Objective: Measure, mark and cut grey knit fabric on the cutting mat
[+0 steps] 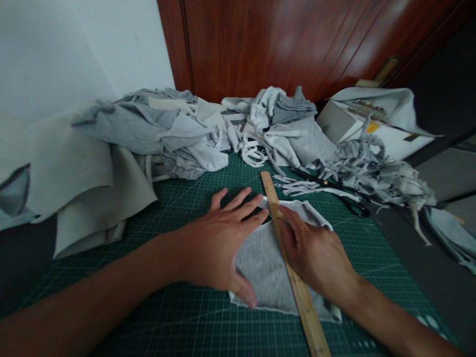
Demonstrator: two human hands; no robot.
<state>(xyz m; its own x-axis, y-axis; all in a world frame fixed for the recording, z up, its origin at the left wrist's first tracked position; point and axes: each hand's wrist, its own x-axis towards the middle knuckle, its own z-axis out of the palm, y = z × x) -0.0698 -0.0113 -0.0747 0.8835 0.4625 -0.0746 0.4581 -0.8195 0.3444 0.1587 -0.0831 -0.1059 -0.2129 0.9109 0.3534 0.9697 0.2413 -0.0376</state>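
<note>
Cloth (260,272) is laid on the green mat (174,317) near 5 o'clock, crossed by a wooden ruler (302,295) slanting from 11 to 5. Nothing is grasped by the left hand (217,248), its fingers spread; the ruler is touched by the right hand (322,253), fingers curled, but whether it is gripped cannot be told. Ruler alignment is seemingly in hand; flat, steady cloth seems called for.

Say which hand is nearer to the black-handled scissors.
Right. The right hand is at the ruler, on the near side of the scissors; the left hand is spread over the grey cloth, farther left.
</note>
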